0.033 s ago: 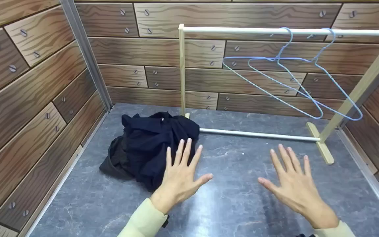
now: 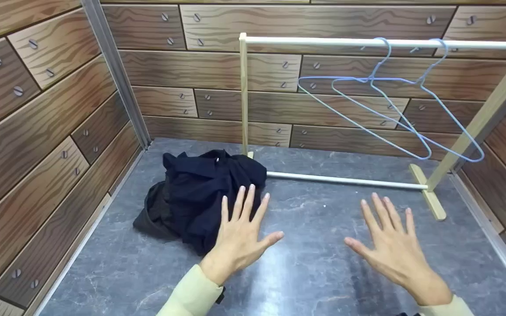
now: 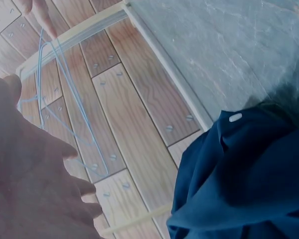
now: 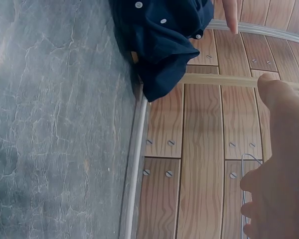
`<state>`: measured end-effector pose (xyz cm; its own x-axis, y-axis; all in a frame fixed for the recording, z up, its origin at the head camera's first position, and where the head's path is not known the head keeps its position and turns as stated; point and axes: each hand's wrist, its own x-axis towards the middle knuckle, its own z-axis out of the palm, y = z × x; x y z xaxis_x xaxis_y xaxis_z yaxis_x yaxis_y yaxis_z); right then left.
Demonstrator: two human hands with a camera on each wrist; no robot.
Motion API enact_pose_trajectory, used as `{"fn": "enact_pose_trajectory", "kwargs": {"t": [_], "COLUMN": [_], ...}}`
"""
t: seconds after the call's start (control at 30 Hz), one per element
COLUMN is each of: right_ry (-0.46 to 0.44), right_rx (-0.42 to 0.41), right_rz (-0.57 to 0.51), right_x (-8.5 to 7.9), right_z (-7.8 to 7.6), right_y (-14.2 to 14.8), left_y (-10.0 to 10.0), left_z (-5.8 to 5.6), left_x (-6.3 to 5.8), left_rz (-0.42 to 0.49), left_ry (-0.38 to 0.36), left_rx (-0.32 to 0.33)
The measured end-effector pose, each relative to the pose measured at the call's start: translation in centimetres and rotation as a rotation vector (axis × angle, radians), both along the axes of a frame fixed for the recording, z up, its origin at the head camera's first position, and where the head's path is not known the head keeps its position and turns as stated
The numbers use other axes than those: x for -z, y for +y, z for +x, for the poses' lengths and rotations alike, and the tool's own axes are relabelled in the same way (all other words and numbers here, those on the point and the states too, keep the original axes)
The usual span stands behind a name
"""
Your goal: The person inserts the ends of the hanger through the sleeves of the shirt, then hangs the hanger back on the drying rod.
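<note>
My left hand (image 2: 237, 239) is spread palm down with nothing in its grasp, its fingertips overlapping a crumpled navy garment (image 2: 196, 184) in the head view. Small white buttons (image 4: 163, 21) show on that garment in the right wrist view. Bunched against its left side on the floor is a dark grey cloth item (image 2: 156, 215). My right hand (image 2: 395, 252), likewise spread and holding nothing, hovers over the grey floor to the right. Two blue wire hangers (image 2: 390, 47) hang by their hooks toward the right of a rack's white top rail (image 2: 305, 41).
The rack has a left wooden post (image 2: 243, 96), a slanting right post (image 2: 477, 118) with a foot (image 2: 428, 193), and a white lower bar (image 2: 345, 180) near the floor. Wood-patterned walls (image 2: 37, 145) enclose the grey marbled floor (image 2: 117, 263) at the back and sides.
</note>
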<state>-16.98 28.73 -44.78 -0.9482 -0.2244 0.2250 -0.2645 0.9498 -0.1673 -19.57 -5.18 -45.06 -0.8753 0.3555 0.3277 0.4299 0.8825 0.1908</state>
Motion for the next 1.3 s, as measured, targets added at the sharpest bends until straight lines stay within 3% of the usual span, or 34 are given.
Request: {"fn": "enact_pose_trajectory", "kwargs": {"t": [0.33, 0.5, 0.7, 1.03, 1.3], "right_ry": [0.006, -0.011, -0.052, -0.001, -0.042], "right_rx": [-0.017, -0.025, -0.059, -0.146, -0.236], "right_rz": [-0.033, -0.056, -0.084, -0.184, -0.196], "right_x": [0.9, 1.0, 1.2, 2.5, 6.0], "right_z": [-0.5, -0.8, -2.2, -4.6, -5.5], "right_y": [-1.4, -2.2, -3.7, -8.3, -13.8], "left_y": [-1.4, -1.8, -2.7, -6.2, -8.9], "left_z": [-0.1, -0.6, -1.8, -4.0, -5.8], "left_x": [0.3, 0.4, 0.6, 0.5, 0.5], "left_rz": [0.012, 0.024, 0.078, 0.274, 0.456], "left_ry": [-0.050, -0.065, -0.025, 0.067, 0.065], "left_rx": [-0.025, -0.042, -0.110, -0.262, -0.397]}}
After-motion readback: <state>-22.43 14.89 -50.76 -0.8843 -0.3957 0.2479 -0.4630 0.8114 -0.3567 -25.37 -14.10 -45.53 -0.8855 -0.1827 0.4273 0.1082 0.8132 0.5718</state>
